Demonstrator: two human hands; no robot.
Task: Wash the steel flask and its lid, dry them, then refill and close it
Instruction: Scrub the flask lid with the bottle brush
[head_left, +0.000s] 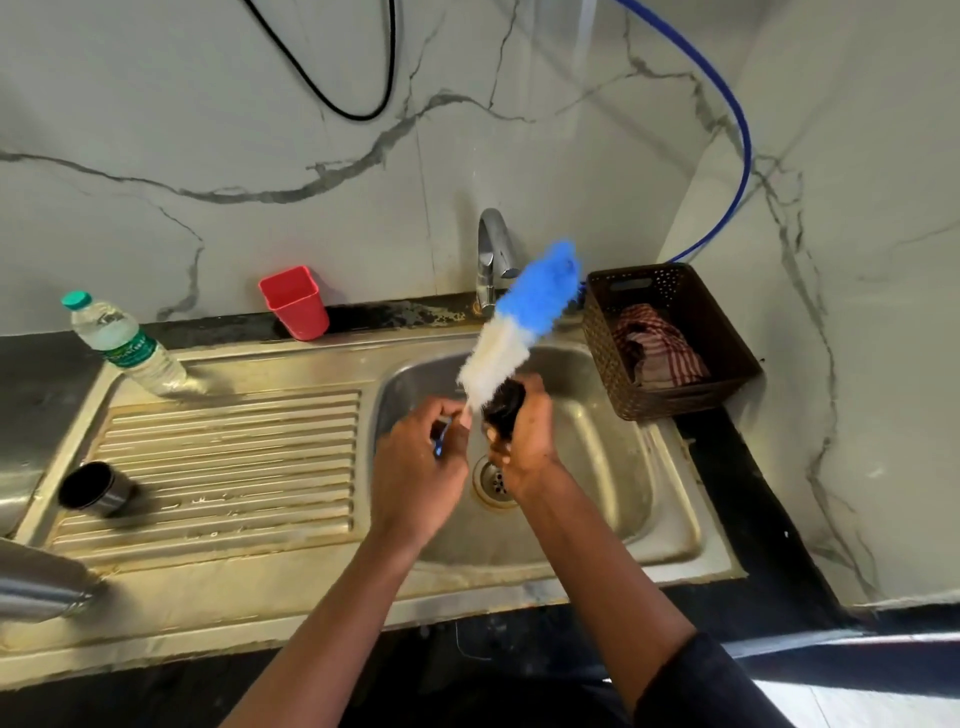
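Step in hand: scrubbing the lid, as I judge it; the dark lid (503, 410) is held above the sink bowl (597, 467) with the bottle brush (519, 322) against it
Left hands' share: the left hand (421, 467) is closed round the brush's thin blue handle, fingers curled, just below the bristles
Right hands' share: the right hand (527, 441) grips the dark lid from the side, its open face turned up toward the brush
Brush: white bristles low and touching the lid's rim, blue bristles at the tip, slanting up toward the tap (492, 260); most of the head stands clear of the lid
Doing it well: the lid is shallow, so the lower white bristles should work inside it; turning the lid in the fingers against a steady brush would likely reach the rim and any thread; staying low over the bowl keeps splashes in; no water stream shows, so a rinse is still owed
Flask: the steel flask (36, 587) lies at the near left on the sink's front rim, well apart from both hands, only partly in view
Steel cup: a steel cup (96, 491) lies on its side on the ribbed drainboard (234, 467), mouth toward the left
Surface: a worn steel sink unit set into a dark desk (769, 519), with yellowed staining along the edges
For later: a plastic water bottle (122, 345) on the far left corner; a brown basket (727, 364) right of the bowl holds a checked cloth (660, 348)
Room: marble-look walls meeting in a corner, a red cup (293, 301) by the back wall, a blue hose (743, 130) and a black cable (358, 111) hanging above
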